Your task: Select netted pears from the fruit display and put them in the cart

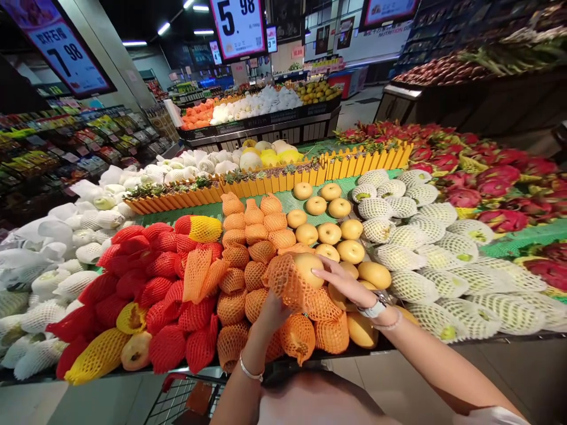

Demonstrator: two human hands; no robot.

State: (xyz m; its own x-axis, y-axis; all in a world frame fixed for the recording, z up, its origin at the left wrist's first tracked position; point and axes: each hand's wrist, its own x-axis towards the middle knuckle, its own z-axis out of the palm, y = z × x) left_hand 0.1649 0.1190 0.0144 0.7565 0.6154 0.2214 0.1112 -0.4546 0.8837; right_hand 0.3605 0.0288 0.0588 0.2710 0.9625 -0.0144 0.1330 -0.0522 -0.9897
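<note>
Over the fruit display, a round yellow-brown pear (pixel 309 268) is partly inside an orange foam net (pixel 286 280). My left hand (pixel 275 307) is closed round the net from below and the left; the net hides most of its fingers. On the pear's right side rest the fingers of my right hand (pixel 340 280), curved against its skin. Below and left of my hands lie netted pears (pixel 233 307) in orange foam. Bare pears (pixel 328 232) sit in rows just beyond. An empty-looking orange net (pixel 201 276) lies on the red-netted fruit.
Red-netted fruit (pixel 166 289) is piled to the left, white-netted fruit (pixel 425 254) to the right, with dragon fruit (pixel 496 180) farther right. A low orange picket fence (pixel 274 183) crosses the display behind. Below the front edge stands a shopping cart (pixel 183 395).
</note>
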